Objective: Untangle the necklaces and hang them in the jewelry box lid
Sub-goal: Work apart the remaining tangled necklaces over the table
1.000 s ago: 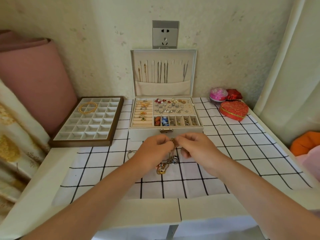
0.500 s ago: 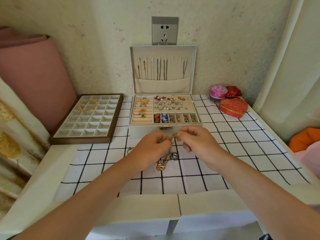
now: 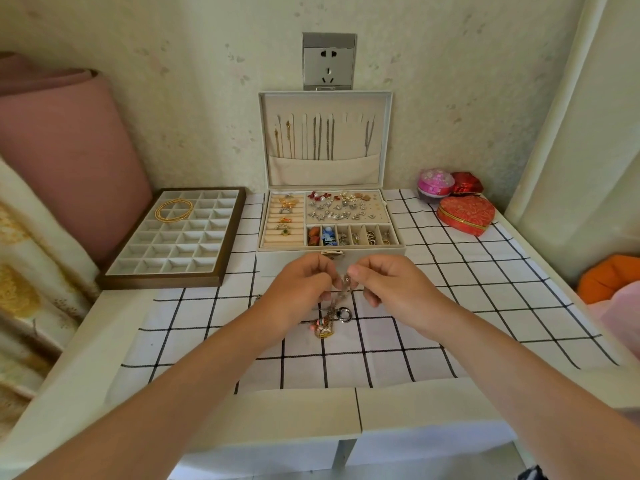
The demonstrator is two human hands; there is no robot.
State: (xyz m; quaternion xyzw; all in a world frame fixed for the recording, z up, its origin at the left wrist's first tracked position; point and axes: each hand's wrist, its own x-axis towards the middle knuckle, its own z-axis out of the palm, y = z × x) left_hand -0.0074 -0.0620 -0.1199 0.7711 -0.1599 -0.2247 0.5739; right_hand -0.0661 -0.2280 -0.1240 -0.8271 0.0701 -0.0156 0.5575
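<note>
A tangle of necklaces (image 3: 334,308) hangs between my hands just above the checked cloth, with a silver ring and a gold, colourful pendant at its lower end. My left hand (image 3: 301,289) pinches the chains from the left. From the right, my right hand (image 3: 388,285) pinches them near the top. Both hands are in front of the open cream jewelry box (image 3: 367,251). Its upright lid (image 3: 325,140) has a row of hooks with several chains hanging into a fabric pocket.
A brown compartment tray (image 3: 166,244) with gold bangles lies to the left. A red heart-shaped box (image 3: 465,214) and a pink round case (image 3: 434,183) sit at the back right. A pink roll leans at the far left, and a wall socket is above the lid.
Both hands have lifted the tangle slightly and moved a little farther toward the box. The pendants now hang clear below my fingers.
</note>
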